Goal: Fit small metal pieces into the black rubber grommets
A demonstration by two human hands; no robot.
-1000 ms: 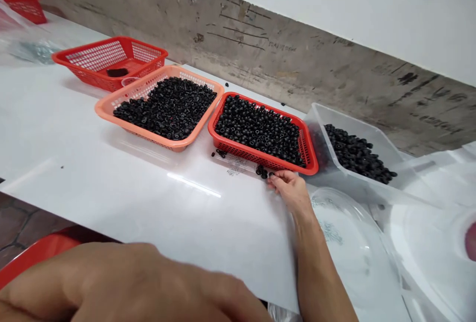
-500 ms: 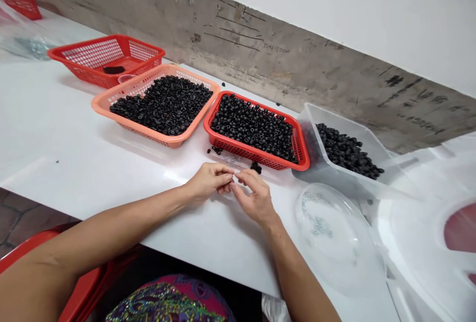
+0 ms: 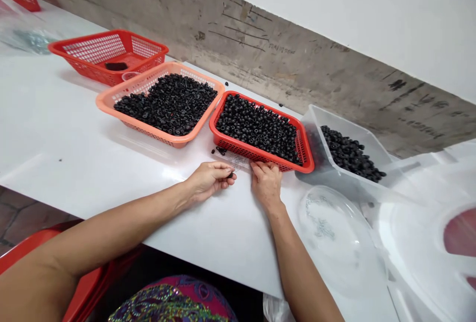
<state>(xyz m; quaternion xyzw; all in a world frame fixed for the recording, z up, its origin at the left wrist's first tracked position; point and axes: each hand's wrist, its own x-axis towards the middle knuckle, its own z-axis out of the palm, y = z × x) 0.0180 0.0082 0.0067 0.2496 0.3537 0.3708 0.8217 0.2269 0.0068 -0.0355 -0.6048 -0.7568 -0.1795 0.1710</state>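
My left hand (image 3: 210,179) is closed in a pinch over the white table, with a small black ring-like piece (image 3: 230,175) at its fingertips. My right hand (image 3: 268,186) is by the front rim of the red basket (image 3: 256,151), its fingers curled down and together. Its fingertips are partly hidden, and whatever they grip cannot be made out. Small black rings (image 3: 256,129) fill that basket. Under its front side lies a clear flat tray (image 3: 240,160) with tiny clear bits, and a few loose black pieces (image 3: 220,151) lie to the left.
To the left stand an orange basket (image 3: 102,103) of small black parts and a red basket (image 3: 65,47) with one dark item. On the right are a clear bin (image 3: 320,173) of black pieces, a clear round lid (image 3: 334,257) and a white plastic chair (image 3: 412,242).
My hands were together at their fingertips. Now my right hand has moved forward and right to the basket's edge, while my left hand stays nearly in place and its black piece shows.
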